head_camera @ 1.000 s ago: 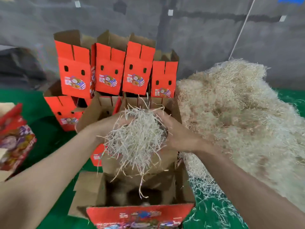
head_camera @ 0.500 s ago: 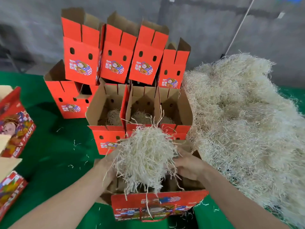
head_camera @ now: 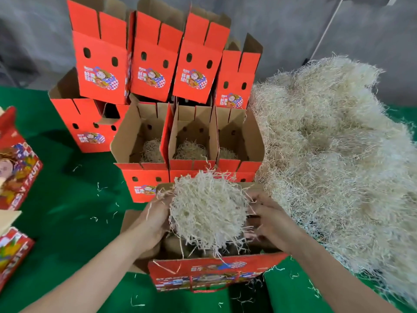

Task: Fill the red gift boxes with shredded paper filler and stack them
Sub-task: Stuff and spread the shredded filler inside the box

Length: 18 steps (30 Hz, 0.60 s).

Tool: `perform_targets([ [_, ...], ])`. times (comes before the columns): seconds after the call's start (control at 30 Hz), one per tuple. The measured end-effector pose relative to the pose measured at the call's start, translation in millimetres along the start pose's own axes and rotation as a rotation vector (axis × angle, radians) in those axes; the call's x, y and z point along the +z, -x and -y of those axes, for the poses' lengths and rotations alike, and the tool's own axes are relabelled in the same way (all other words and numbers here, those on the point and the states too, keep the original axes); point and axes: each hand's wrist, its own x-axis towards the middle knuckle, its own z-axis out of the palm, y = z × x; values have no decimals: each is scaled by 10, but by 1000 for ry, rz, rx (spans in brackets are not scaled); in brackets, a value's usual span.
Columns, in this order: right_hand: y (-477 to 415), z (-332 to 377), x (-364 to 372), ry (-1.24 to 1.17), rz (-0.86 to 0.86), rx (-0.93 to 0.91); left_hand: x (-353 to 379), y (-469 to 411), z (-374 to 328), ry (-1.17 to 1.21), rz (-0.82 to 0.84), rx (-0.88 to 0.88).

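Note:
A clump of pale shredded paper filler point(head_camera: 208, 211) sits at the mouth of the open red gift box point(head_camera: 212, 271) nearest me. My left hand point(head_camera: 155, 220) cups its left side and my right hand point(head_camera: 269, 219) holds its right side, fingers curled into the strands. Behind it, three open red boxes point(head_camera: 191, 141) stand side by side with filler at their bottoms. More red boxes point(head_camera: 153, 57) are stacked on and behind them against the wall.
A big heap of loose shredded filler point(head_camera: 334, 159) covers the green table point(head_camera: 67, 199) on the right. Flat folded red boxes point(head_camera: 15, 163) lie at the left edge. Another open red box point(head_camera: 88, 123) stands at left rear. Stray strands dot the cloth.
Both hands have brought the clump down from chest height to the mouth of the near box. The view has tilted so the stacked boxes appear higher and farther.

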Motion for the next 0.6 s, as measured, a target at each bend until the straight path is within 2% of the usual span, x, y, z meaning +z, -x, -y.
perform_targets([
  [0.03, 15, 16, 12, 23, 112, -16, 13, -12, 5, -23, 17, -54],
  [0.1, 15, 1, 120, 263, 231, -23, 74, 13, 17, -8, 119, -187],
  [0.17, -11, -61, 268, 468, 221, -27, 129, 55, 53, 41, 260, -319],
  [0.23, -46, -94, 360, 564, 231, -74, 190, 78, 111, -14, 268, -352],
  [0.33, -70, -48, 237, 660, 52, -41, 99, -6, 126, -385, 85, -103],
  [0.4, -35, 36, 71, 688, -11, 1, 4, -64, 72, -633, 86, 88],
  [0.47, 19, 116, -131, 610, -28, 72, -69, -66, -16, -858, 28, 194],
  [0.53, 42, 165, -314, 523, -44, 147, -149, -63, -79, -915, -39, 209],
  [0.6, 74, 198, -387, 442, -29, 200, -175, -12, -92, -884, 26, 213],
])
